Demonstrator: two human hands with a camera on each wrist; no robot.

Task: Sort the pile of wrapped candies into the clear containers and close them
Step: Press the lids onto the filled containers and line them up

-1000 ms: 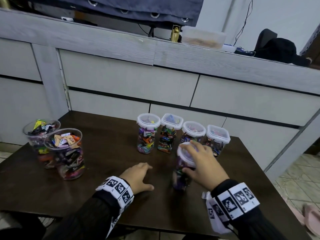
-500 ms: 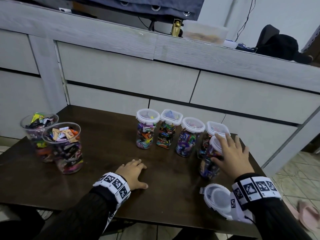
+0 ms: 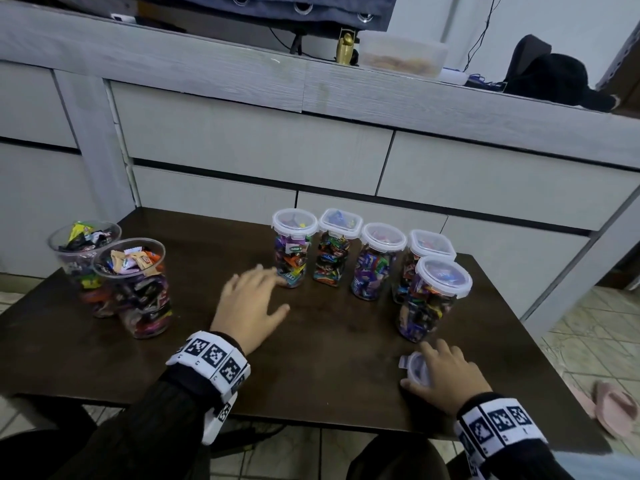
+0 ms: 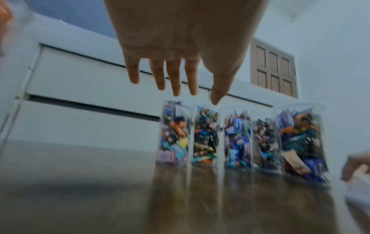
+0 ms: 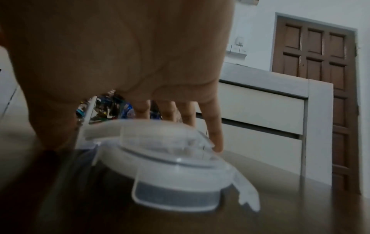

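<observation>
Four clear lidded containers [image 3: 375,261] full of wrapped candies stand in a row at the back of the dark table [image 3: 329,358]. A fifth lidded container [image 3: 433,299] stands just in front of the row's right end. Two open clear cups [image 3: 138,289] heaped with candies stand at the left. My left hand [image 3: 263,285] hovers with spread, straight fingers near the leftmost container [image 3: 294,247] and holds nothing; the left wrist view shows this left hand [image 4: 180,88] above the row. My right hand [image 3: 440,372] grips a loose white lid [image 3: 414,367] lying on the table, the lid [image 5: 170,158] filling the right wrist view.
A grey drawer unit [image 3: 311,150] rises right behind the table. The table's right edge [image 3: 540,368] is close to my right hand, with tiled floor and pink slippers [image 3: 613,407] beyond it. A brown door [image 5: 314,79] stands at the right.
My right hand let go of the fifth container and drew back to the loose lid near the front right. My left hand lifted off the table and moved forward toward the row.
</observation>
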